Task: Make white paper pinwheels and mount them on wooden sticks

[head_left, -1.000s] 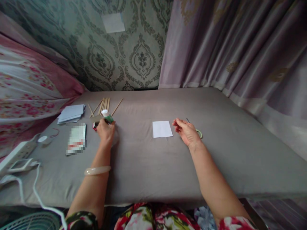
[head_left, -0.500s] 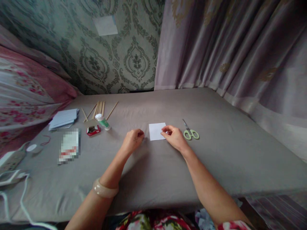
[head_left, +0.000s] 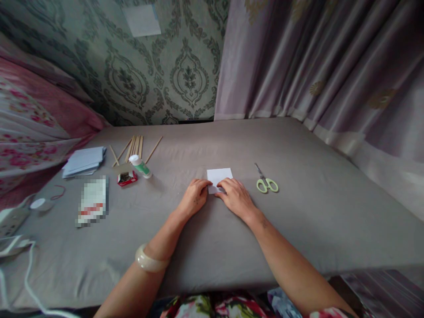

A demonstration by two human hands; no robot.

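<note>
A small white piece of paper (head_left: 220, 174) lies on the cloth-covered table in front of me. At its left edge, my left hand (head_left: 196, 195) pinches the near corner between closed fingertips. My right hand (head_left: 237, 198) covers the near right part of the sheet, its thumb at the near edge and its fingers bent over the top. The scissors (head_left: 266, 184) with pale green handles lie apart, to the right of my right hand.
On the left are a glue bottle (head_left: 141, 168), a small red box (head_left: 126, 178), several wooden sticks (head_left: 135, 148), a paper stack (head_left: 84, 160), a blurred packet (head_left: 92, 201) and a white lid (head_left: 40, 204). A power strip (head_left: 13, 221) with white cables sits at the left edge.
My left hand has moved right, from beside the paper onto its left edge. My right hand has shifted down to the paper's near edge. The view has tilted slightly downward.
</note>
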